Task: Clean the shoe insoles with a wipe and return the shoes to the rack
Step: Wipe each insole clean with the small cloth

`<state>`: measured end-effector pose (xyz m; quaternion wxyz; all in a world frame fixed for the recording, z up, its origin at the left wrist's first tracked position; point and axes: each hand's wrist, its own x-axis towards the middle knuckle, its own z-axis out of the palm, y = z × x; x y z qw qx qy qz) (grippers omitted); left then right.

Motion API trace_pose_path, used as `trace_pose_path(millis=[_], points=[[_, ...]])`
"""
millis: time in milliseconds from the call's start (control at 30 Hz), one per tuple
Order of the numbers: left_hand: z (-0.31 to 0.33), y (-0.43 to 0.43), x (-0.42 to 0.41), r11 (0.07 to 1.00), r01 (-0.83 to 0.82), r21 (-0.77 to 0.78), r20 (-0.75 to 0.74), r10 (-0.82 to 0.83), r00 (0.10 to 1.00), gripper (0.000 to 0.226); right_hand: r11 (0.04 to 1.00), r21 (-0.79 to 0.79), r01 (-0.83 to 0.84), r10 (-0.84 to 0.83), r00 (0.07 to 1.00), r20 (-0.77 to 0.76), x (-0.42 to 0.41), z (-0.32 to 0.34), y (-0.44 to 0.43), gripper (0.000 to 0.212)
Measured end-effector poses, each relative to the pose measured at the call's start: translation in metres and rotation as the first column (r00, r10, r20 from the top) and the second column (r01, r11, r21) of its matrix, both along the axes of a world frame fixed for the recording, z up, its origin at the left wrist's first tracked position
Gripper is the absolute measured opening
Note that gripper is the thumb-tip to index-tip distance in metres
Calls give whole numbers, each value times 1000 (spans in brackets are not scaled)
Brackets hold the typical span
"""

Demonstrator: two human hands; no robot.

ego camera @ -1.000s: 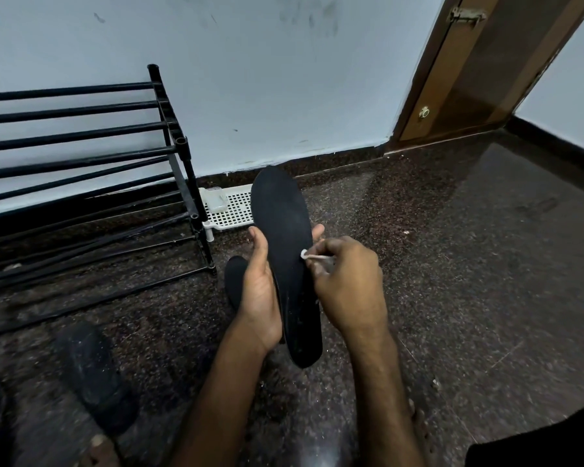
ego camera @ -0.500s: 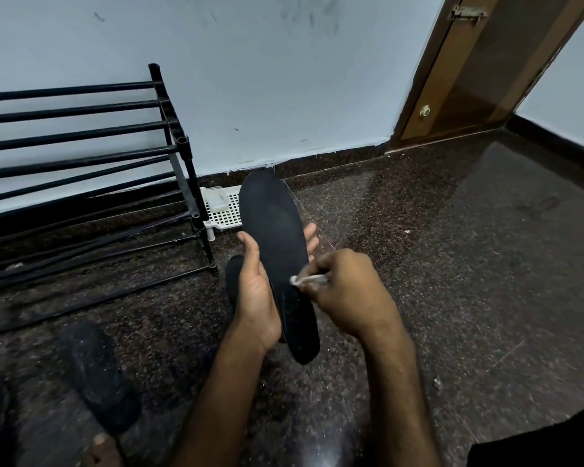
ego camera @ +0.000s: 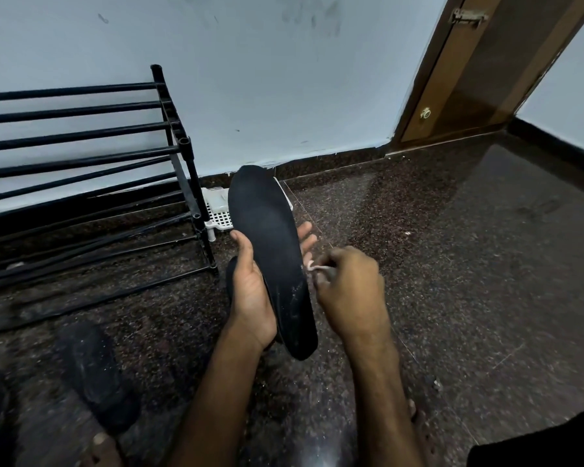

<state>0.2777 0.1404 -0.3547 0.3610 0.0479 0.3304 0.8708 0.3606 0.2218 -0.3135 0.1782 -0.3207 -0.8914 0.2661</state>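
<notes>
L hand [ego camera: 252, 298] grips black insole [ego camera: 270, 251] — R hand [ego camera: 349, 291] fingers pinch wipe [ego camera: 312, 266] (at insole's edge).

Dim, even indoor light leaves the speckled granite floor [ego camera: 486, 264] dark, a faint sheen showing beyond the right hand [ego camera: 349, 291], which is smeared by motion blur. The pale wall [ego camera: 284, 96] above the hands is brightest. Wide-angle distortion bows the shoe rack [ego camera: 183, 142] left of them.

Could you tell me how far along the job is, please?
Nothing looks finished. In hand: the left hand holds the black insole, the right hand pinches the wipe at its edge. Left: pale specks near its heel, and returning shoes to the rack.
</notes>
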Motion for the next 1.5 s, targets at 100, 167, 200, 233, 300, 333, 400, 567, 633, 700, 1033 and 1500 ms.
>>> trace_pose_path(millis=[100,167,200,233,300,333,400,567,633,700,1033,1500], points=[[0,0,-3,1000,-16,-20,-23,15,1000,89,996,-49,75,-82,984,-158,6,8,8,9],[-1,0,-3,1000,6,-17,-24,-6,1000,91,997,-76,4,-21,972,-233,2,15,4,10],[0,0,-2,1000,16,-21,-10,-16,1000,91,994,-80,-73,51,968,-244,-2,16,0,11],[1,0,-1,999,23,-31,-13,-24,1000,89,985,-74,-155,133,960,-246,-6,16,-5,11],[1,1,1,998,46,-50,-28,-47,998,88,968,-58,-242,224,949,-223,-13,10,-17,13],[2,1,2,998,47,-50,-16,-47,999,88,974,-47,-220,207,958,-199,-15,6,-20,15],[2,-1,1,999,21,-47,0,-21,1000,87,995,-2,-96,95,986,-135,-14,-1,-17,18],[5,0,-3,1000,7,3,-42,-7,999,87,996,29,87,-82,985,-151,-1,2,2,21],[6,-1,-2,1000,22,-12,-16,-22,1000,88,998,47,43,-29,965,-260,-4,8,0,18],[7,-3,0,998,60,-1,7,-60,998,90,994,69,-85,102,950,-294,-9,11,-7,16],[1,-2,-8,994,-52,-93,-25,50,998,85,992,102,79,-76,997,-32,1,2,0,19],[2,-5,-9,991,-125,-43,7,125,992,81,996,-34,77,-80,993,-90,-2,-15,4,15]])
